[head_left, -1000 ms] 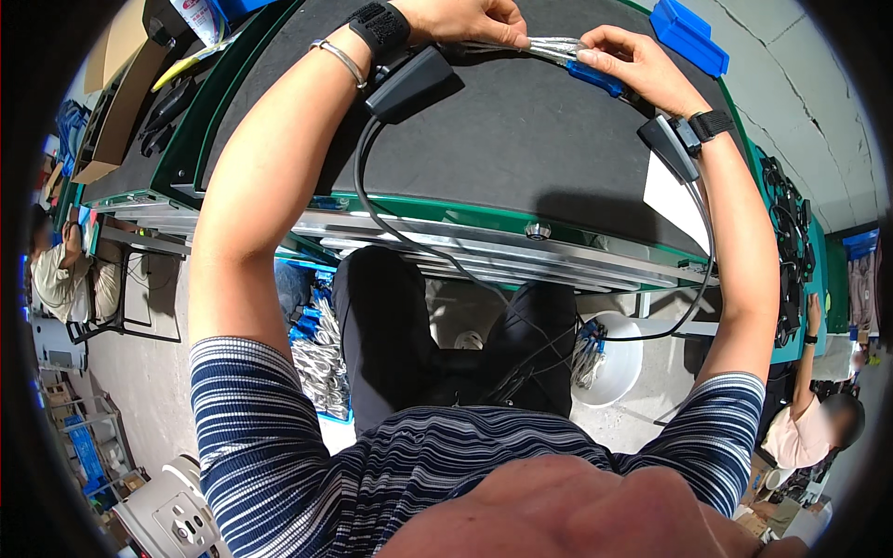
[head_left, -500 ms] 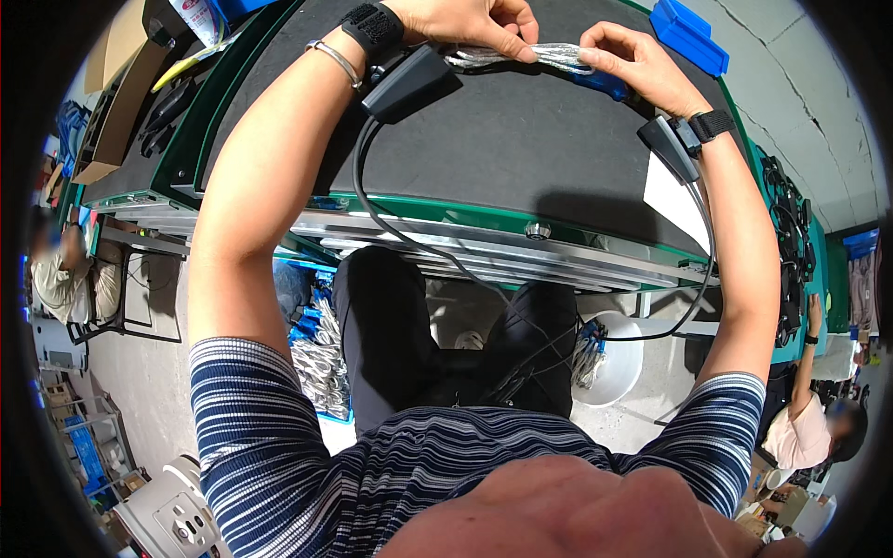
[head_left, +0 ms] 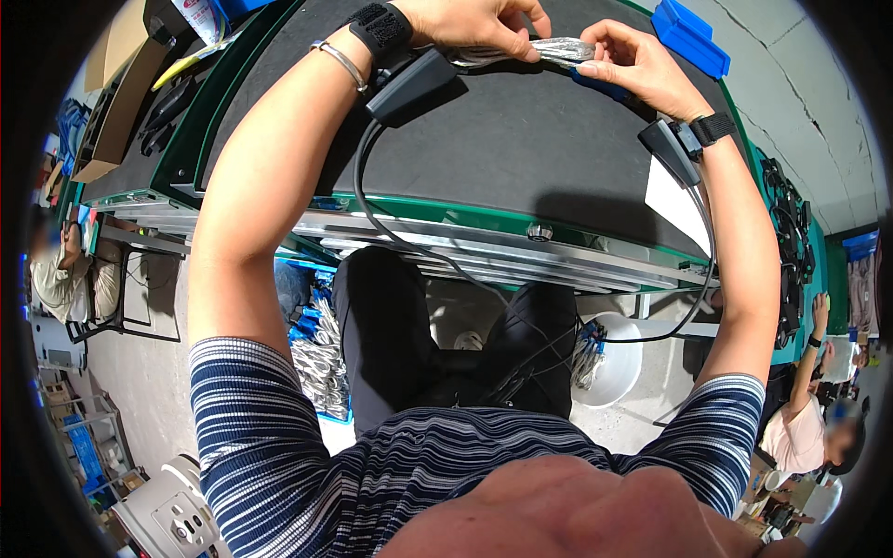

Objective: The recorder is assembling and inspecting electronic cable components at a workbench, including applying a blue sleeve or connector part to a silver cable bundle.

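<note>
A silvery cable bundle (head_left: 558,50), folded into several parallel strands, stretches between my hands above the dark worktop (head_left: 474,149). My left hand (head_left: 484,26) pinches its left part between thumb and fingers. At the other end my right hand (head_left: 634,61) has its thumb and curled fingers closed around the strands. Under the bundle, beside my right thumb, a blue connector (head_left: 600,86) shows in part. The bundle's far left end is hidden behind my left hand and wrist.
Black devices with cords are strapped at both wrists. A blue tray (head_left: 688,37) lies at the far right edge, a white sheet (head_left: 674,205) nearer. Below stand a crate of similar cables (head_left: 324,363) and a white bucket (head_left: 621,363). Other people sit left and right.
My right fingers have curled further round the bundle's right end, and the thumb has shifted slightly down and left. My left hand has moved a little to the right.
</note>
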Action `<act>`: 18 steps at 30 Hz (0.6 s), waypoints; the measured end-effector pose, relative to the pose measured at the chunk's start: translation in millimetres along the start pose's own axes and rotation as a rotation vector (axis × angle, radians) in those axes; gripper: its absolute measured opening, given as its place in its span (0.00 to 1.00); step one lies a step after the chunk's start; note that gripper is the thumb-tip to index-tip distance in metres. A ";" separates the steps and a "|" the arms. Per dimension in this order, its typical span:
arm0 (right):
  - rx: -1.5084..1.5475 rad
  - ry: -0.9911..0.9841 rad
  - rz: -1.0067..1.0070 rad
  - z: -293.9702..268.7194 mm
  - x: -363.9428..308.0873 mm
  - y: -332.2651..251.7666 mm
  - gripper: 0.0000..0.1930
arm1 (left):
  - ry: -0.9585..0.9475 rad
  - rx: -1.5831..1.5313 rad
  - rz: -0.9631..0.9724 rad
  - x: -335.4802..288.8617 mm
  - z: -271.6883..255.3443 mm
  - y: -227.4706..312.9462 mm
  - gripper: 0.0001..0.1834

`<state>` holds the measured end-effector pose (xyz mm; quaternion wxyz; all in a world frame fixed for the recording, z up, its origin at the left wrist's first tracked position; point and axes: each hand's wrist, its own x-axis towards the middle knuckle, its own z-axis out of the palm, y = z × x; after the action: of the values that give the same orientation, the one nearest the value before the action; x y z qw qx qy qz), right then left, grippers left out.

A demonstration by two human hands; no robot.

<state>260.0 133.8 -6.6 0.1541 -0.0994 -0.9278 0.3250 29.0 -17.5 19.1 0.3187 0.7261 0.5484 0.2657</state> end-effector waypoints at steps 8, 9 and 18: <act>0.131 0.039 0.011 0.6 -1.9 -10.8 0.19 | 0.073 0.094 0.197 1.3 -1.0 0.8 0.20; 0.107 0.006 -0.003 2.5 -2.0 -11.3 0.17 | 0.060 0.016 0.085 0.0 -0.8 2.2 0.20; 0.056 -0.068 -0.099 1.9 0.8 -3.2 0.14 | -0.083 -0.109 -0.159 -4.1 5.2 12.7 0.18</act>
<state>258.3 130.4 -5.7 0.1409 -0.0379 -0.9268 0.3460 39.7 -24.8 25.1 0.4003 0.6722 0.5752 0.2387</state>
